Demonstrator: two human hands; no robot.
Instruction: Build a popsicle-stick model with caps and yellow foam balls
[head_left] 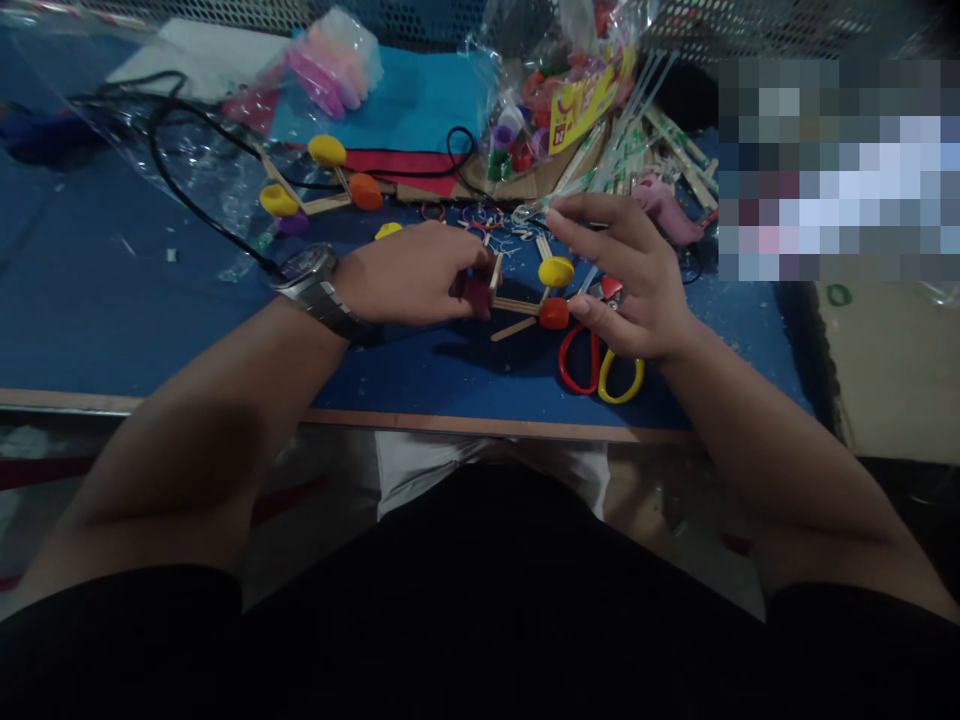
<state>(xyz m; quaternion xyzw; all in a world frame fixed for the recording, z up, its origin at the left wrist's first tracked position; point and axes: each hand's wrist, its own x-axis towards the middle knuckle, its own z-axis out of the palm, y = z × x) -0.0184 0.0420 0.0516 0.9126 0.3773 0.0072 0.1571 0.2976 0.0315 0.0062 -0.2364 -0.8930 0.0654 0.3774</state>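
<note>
My left hand (412, 275), with a watch (307, 280) on its wrist, has its fingers closed on a dark red clay lump (478, 297). That lump forms one end of a small frame of wooden sticks (517, 305). At the frame's other end sit an orange clay lump (554, 313) and a yellow clay lump (556, 271). Just right of these, my right hand (637, 275) is open, fingers apart, with its thumb tip close to the orange lump. A loose-looking stick (514, 329) lies beside the frame. Scissors (600, 365) with red and yellow handles rest under the right hand.
A second stick-and-clay frame (326, 202) stands at the back left. Behind are a bag of pastel clay (337, 65), blue sheets (420, 100), a bag of coloured pots (525, 120) and wrapped sticks (622, 150). A black cord (172, 180) loops across the left.
</note>
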